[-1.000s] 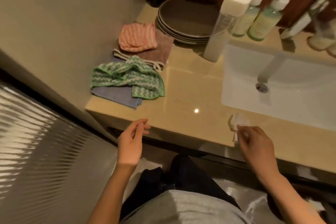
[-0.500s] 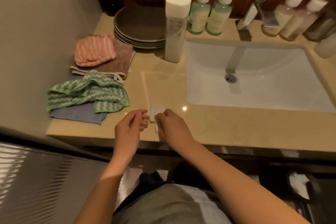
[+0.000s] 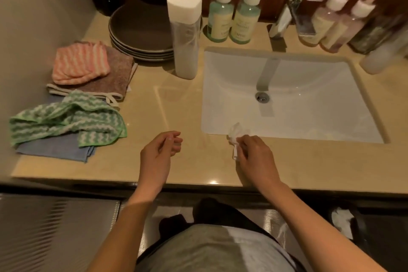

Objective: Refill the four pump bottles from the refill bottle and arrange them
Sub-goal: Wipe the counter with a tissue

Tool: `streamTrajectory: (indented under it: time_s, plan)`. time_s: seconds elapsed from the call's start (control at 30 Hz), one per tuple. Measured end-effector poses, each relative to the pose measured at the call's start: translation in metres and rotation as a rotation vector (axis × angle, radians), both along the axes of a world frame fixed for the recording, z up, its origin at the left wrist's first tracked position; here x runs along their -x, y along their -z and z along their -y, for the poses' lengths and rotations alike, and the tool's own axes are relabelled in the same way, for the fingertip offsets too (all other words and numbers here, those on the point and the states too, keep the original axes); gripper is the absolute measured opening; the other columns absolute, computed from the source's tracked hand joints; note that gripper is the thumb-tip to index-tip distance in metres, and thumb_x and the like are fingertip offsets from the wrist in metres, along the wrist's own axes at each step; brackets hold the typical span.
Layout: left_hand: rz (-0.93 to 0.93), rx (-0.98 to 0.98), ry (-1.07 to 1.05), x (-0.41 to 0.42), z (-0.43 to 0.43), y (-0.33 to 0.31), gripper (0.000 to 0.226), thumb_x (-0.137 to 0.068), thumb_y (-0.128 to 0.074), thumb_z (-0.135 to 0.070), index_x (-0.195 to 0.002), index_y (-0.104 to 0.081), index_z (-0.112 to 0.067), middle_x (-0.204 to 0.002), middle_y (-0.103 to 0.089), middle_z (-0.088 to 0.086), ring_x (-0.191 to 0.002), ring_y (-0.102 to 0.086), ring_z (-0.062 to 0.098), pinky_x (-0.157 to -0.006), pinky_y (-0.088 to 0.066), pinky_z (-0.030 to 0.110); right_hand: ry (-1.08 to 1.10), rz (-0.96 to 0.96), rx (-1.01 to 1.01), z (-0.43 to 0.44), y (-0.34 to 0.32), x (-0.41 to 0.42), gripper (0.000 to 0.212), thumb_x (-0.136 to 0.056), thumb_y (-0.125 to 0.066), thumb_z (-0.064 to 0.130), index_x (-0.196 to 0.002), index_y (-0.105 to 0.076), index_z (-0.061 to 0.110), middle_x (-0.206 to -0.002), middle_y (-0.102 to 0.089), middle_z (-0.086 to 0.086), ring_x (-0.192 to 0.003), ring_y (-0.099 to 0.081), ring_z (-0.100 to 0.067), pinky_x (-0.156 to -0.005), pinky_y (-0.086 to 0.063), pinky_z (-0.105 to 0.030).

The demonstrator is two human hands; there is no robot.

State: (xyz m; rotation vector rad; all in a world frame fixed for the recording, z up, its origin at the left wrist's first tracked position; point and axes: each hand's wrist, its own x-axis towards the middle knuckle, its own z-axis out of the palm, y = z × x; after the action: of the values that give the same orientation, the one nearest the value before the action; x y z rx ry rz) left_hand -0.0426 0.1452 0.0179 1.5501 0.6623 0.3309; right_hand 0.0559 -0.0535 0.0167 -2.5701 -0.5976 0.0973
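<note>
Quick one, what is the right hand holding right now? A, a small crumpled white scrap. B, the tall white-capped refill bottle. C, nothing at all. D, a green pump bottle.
A: the right hand pinches a small crumpled white scrap at the front edge of the sink, while the refill bottle stands untouched beside the plates.

Nothing is reading clearly here. The green pump bottles are carrying pale labels with dark print (too blurred to make out). The pink pump bottles are showing labels equally illegible.
</note>
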Motion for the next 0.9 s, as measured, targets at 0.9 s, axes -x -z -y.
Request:
streamTrajectory:
  time_s: [0.9]
  plan:
    - [-0.288, -0.515, -0.396, 0.034, -0.068, -0.013, 0.021, -0.093, -0.054, -0.014, -0.111, -0.064, -0.011, -0.13, -0.052, 0.007, -0.128, -0.04, 0.025, -0.107, -0.031, 0.041, -1.212, 0.119, 0.154, -0.116, -0.011, -0.105, 0.025, -0.087, -0.052, 0.016, -0.104, -0.069, 0.007, -0.087, -0.065, -0.012, -0.071, -0.06, -0.025, -0.06, -0.052, -0.031]
